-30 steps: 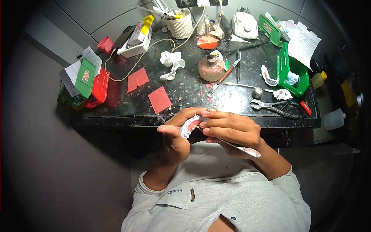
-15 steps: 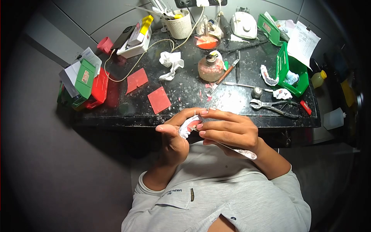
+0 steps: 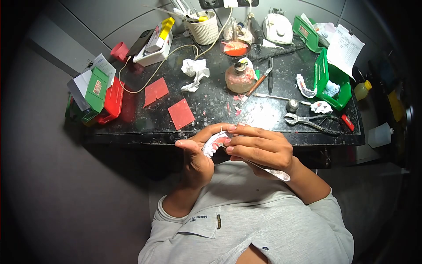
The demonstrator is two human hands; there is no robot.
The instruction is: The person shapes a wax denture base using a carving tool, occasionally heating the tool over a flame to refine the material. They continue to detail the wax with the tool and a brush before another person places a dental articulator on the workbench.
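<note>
My left hand [image 3: 195, 160] cradles a white plaster dental cast [image 3: 208, 149], its fingers behind it and the thumb raised apart. Pink wax [image 3: 217, 143] lines the inner side of the cast. My right hand [image 3: 263, 148] pinches a slim metal wax carver [image 3: 277, 174], whose broad, whitish end sticks out below the palm. Its other end meets the wax, partly covered by my right fingertips. The right index finger reaches the far rim of the cast, close to my left fingertips. Both hands are in front of the bench's near edge.
On the black bench [image 3: 145, 123] lie two pink wax sheets [image 3: 181, 114], crumpled tissue [image 3: 195, 74], a spirit burner [image 3: 239, 78], a wax knife [image 3: 259, 82], pliers [image 3: 307, 119] and another cast [image 3: 305, 86]. A green box [image 3: 340, 99] stands right; red and green boxes [image 3: 107, 103] stand left.
My left thumb has shifted slightly left. My right fingers and the carver have moved a little over the wax; both grips stay the same.
</note>
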